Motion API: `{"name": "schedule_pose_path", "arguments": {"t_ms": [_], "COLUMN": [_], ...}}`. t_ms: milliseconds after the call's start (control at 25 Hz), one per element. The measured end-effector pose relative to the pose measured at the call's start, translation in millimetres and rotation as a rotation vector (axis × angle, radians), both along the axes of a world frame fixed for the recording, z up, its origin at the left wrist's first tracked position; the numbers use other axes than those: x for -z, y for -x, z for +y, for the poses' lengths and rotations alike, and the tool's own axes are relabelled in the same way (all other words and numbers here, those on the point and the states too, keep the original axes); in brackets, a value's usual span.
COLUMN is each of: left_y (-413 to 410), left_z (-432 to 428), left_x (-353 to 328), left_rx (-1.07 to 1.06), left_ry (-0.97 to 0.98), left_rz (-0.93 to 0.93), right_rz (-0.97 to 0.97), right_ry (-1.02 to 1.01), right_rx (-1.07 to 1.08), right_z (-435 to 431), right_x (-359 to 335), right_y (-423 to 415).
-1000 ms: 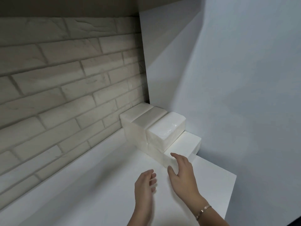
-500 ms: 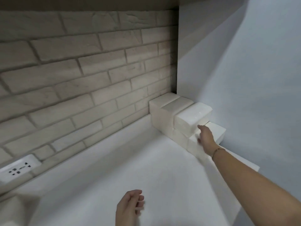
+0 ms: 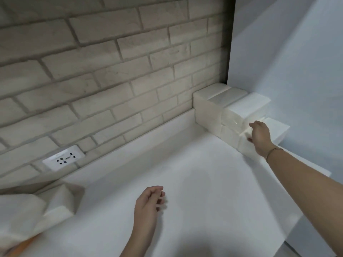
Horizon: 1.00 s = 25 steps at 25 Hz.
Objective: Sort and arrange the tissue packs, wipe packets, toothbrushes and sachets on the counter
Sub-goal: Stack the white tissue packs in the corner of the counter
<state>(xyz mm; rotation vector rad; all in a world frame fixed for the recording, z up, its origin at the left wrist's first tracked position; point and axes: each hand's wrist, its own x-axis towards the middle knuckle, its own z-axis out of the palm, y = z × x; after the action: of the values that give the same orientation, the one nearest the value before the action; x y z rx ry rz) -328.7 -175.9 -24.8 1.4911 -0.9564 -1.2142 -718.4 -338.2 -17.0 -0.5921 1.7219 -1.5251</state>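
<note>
Several white tissue packs [image 3: 213,106] stand stacked in the far right corner of the white counter [image 3: 185,182], against the brick wall and the side wall. My right hand [image 3: 259,135] reaches out to the nearest low pack [image 3: 278,128] and rests on its front end, fingers around its edge. My left hand [image 3: 148,204] hovers over the counter in the middle, fingers loosely curled, holding nothing. More white tissue packs [image 3: 37,206] lie at the left edge.
A wall socket [image 3: 64,157] sits low in the brick wall [image 3: 111,62] on the left. A pale side wall [image 3: 297,62] bounds the counter on the right. The counter's right edge [image 3: 315,210] drops off near my forearm.
My right arm has stretched out to the corner stack and my hand now touches the low front pack. The view has swung left, bringing in the socket and the left packs.
</note>
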Motion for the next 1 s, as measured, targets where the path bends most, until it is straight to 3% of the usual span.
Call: {"name": "schedule_pose_path", "arguments": {"t_ms": [240,520,1000], "left_y": [-8,-88,-298], "left_z": [5,61,203], "left_x": [-2,15,17], "left_rx": [-0.082,-0.217,-0.54], "left_ry": [0.014,0.015,0.122], "left_rz": [0.055,0.048,-0.051], "right_rz": [-0.032,-0.232,0.019], "right_ry": [0.07,-0.094,-0.027], "right_rx": [-0.196,-0.563,-1.141], "right_z": [92,231,317], "right_x": [15,51,28], "right_y": [-111,-301,-533]}}
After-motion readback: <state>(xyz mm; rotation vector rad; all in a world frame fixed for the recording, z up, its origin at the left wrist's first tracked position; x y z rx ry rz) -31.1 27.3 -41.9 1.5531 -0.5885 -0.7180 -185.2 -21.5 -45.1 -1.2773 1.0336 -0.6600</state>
